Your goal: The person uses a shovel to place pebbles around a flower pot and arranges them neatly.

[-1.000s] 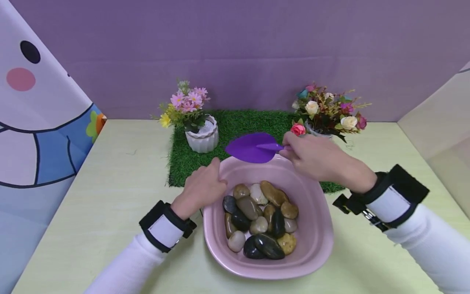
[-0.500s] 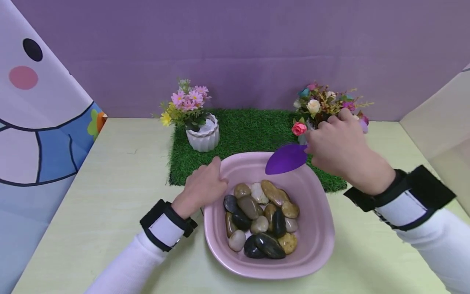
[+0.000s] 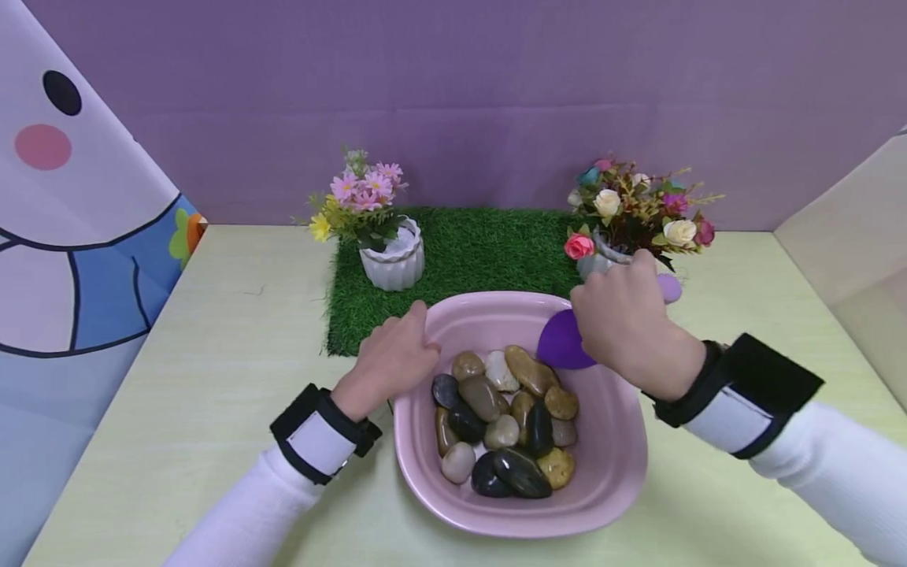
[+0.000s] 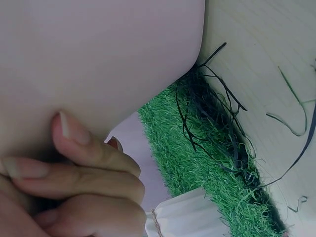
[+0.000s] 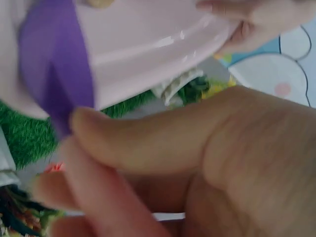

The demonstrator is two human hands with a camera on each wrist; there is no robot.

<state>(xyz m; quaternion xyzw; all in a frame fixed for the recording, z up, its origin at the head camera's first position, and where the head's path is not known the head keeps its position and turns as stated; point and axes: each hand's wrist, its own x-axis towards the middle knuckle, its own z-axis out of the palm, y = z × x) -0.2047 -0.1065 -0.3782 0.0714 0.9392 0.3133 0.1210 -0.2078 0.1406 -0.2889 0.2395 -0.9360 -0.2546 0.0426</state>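
A pink basin [image 3: 609,480] holds several smooth stones [image 3: 499,433] in black, brown, grey and white. At its upper left side, my left hand [image 3: 393,358] grips the rim; the left wrist view shows its curled fingers [image 4: 84,182] against the basin's outer wall. With my right hand [image 3: 623,323] I hold a purple toy trowel [image 3: 563,340] by its handle, whose lilac end pokes out on the far side of the fist. The trowel's blade points down inside the basin's far right corner, beside the stones. In the right wrist view, thumb and forefinger pinch the trowel's neck.
Behind the basin lies a green artificial grass mat [image 3: 489,252]. A white pot of pink and yellow flowers [image 3: 393,256] stands on its left, and a pot of mixed roses [image 3: 605,256] at its right end, close behind my right hand. A purple cloth [image 3: 453,102] hangs at the back.
The trowel has gone from level over the far rim, rightward, then down inside the basin, its blade tipping downward. My left hand and the stones have stayed put.
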